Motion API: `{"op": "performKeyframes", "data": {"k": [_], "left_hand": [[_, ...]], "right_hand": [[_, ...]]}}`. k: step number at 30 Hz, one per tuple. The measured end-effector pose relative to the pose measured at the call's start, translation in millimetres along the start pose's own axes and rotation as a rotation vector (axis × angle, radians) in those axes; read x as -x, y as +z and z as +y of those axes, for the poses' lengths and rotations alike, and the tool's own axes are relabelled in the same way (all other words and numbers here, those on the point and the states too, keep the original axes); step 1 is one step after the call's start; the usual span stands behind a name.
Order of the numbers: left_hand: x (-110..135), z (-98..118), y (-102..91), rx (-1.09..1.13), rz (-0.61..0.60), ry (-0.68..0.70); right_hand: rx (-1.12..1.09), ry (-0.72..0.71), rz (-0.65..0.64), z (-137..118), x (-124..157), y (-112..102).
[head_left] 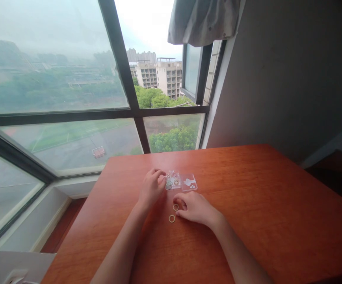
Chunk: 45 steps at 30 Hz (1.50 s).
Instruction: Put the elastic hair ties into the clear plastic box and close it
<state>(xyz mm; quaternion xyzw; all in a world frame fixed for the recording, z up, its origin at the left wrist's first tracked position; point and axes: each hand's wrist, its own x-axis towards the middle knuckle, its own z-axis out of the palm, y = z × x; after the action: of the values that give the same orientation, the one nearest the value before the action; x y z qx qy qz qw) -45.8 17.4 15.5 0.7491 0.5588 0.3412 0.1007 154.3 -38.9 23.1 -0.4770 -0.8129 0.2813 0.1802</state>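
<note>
A small clear plastic box (173, 180) lies open on the wooden table (262, 205), its lid (189, 183) flat to the right. Small rings show inside the box. My left hand (152, 187) rests at the box's left edge with its fingers curled against it. My right hand (195, 207) lies on the table just below the box, fingers bent down onto the wood. Two pale rings lie loose beside its fingertips: one ring (175, 207) touches or nearly touches them, the other ring (171, 218) sits a little nearer to me.
The table stands against a large window (70, 98) with dark frames, looking over buildings and trees. A grey wall (277, 79) runs along the right. A curtain (203, 19) hangs bunched at the top. A low sill (70, 185) lies left of the table.
</note>
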Motion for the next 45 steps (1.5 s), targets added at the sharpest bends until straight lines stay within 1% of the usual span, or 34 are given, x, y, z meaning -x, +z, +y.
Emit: {"op": "performKeyframes", "data": {"k": [3, 9, 18, 21, 25, 29, 34, 45], "left_hand": [[-1, 0, -2.4, -0.002, -0.002, -0.009], [-2, 2, -4.0, 0.008, -0.014, -0.013], [-1, 6, -3.7, 0.009, -0.026, -0.016], [-1, 7, -4.3, 0.013, -0.029, -0.007], [0, 9, -4.9, 0.009, -0.03, 0.009], [1, 10, -4.4, -0.001, -0.034, 0.026], [0, 9, -3.1, -0.001, -0.032, 0.043], [0, 10, -4.4, -0.001, -0.035, 0.031]], "right_hand": [[0.01, 0.02, -0.012, 1, -2, 2], [0.024, 0.049, -0.087, 3, -5, 1], [0.077, 0.053, -0.082, 4, -4, 3], [0.138, 0.049, -0.087, 4, -4, 3], [0.229, 0.033, -0.063, 2, -4, 3], [0.258, 0.039, -0.05, 2, -6, 3], [0.202, 0.045, -0.053, 4, -6, 2], [0.075, 0.057, -0.057, 4, -3, -5]]}}
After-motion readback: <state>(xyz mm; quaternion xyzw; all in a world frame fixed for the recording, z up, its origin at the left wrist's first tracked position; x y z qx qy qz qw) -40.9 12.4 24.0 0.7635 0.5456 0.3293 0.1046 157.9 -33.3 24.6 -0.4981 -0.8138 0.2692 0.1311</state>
